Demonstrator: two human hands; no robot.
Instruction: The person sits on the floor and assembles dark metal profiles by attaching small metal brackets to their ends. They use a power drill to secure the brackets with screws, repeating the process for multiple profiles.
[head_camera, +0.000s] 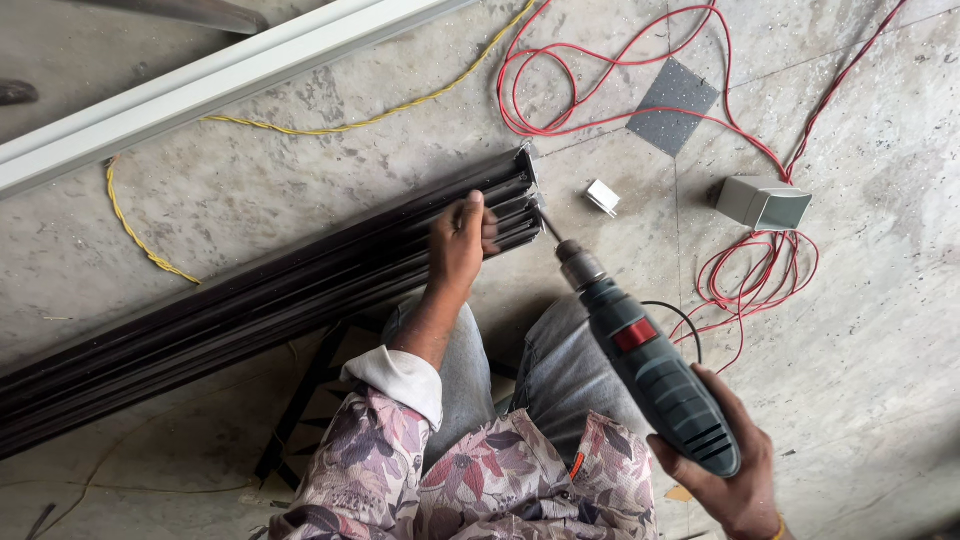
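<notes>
the long black metal profile (250, 300) runs off the left edge, so its far end cannot be seen, and the left hand (460, 240) covers the stretch of it near the right end. the right hand (730, 470) is cut by the bottom edge at the wrist, and its palm is hidden behind the grip of the power drill (645, 365), whose bit tip is too thin to tell whether it touches the profile's end. the red cable (640, 90) and the white bar (200, 90) both leave the frame at the top and side, ends unseen.

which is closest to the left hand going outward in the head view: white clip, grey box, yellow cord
1. white clip, just right of the left hand
2. grey box, farther right
3. yellow cord, far left
</notes>
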